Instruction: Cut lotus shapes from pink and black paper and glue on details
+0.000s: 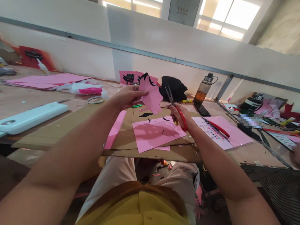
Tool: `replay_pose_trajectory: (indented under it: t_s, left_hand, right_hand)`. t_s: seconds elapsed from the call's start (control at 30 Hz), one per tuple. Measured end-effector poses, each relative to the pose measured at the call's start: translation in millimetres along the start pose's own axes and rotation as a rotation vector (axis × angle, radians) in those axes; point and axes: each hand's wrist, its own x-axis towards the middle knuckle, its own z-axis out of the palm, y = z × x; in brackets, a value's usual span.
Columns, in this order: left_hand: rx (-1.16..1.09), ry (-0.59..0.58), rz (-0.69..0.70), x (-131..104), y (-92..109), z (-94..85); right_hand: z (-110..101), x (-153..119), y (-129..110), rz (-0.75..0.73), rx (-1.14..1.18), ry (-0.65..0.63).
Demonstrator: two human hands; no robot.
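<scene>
My left hand pinches a cut piece of pink paper with black paper along its upper edge, raised above the table. In my right hand is a pair of scissors with red handles, blades pointing up and slightly left. The blades stand apart from the pink piece, just to its right. Below both hands lies a pink sheet with small black scraps on it. A larger black scrap rests on the cardboard behind that sheet.
A black crumpled bundle and a bottle of amber liquid stand at the back. Rightward lie a phone and a red cutter-like tool on pink sheets. A white case lies left. Another person's hand shows at far right.
</scene>
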Motion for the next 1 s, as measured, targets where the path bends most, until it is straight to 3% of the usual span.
replay_pose_trajectory:
  t_s: [0.27,0.4,0.5,0.7,1.0]
  left_hand:
    - [-0.310,0.188,0.075,5.6,-0.9,6.5]
    - [-0.382,0.298,0.111,16.3,-0.9,-5.1]
    - [-0.366,0.371,0.059,19.1,-2.5,-10.4]
    - [-0.273,0.308,-0.007,16.5,-9.1,-8.9]
    - [-0.277,0.324,-0.003,17.6,-11.6,-18.9]
  right_hand:
    - [15.7,-7.0,-5.7,0.055,0.202,0.166]
    - [19.1,-18.5,-16.1,0.086,0.242,0.153]
    - [22.8,-28.3,-21.5,0.138,0.247,0.101]
    - [28.5,-36.9,-19.5,0.218,0.259,0.001]
    - [17.4,-29.6,-8.4,0.120,0.241,0.089]
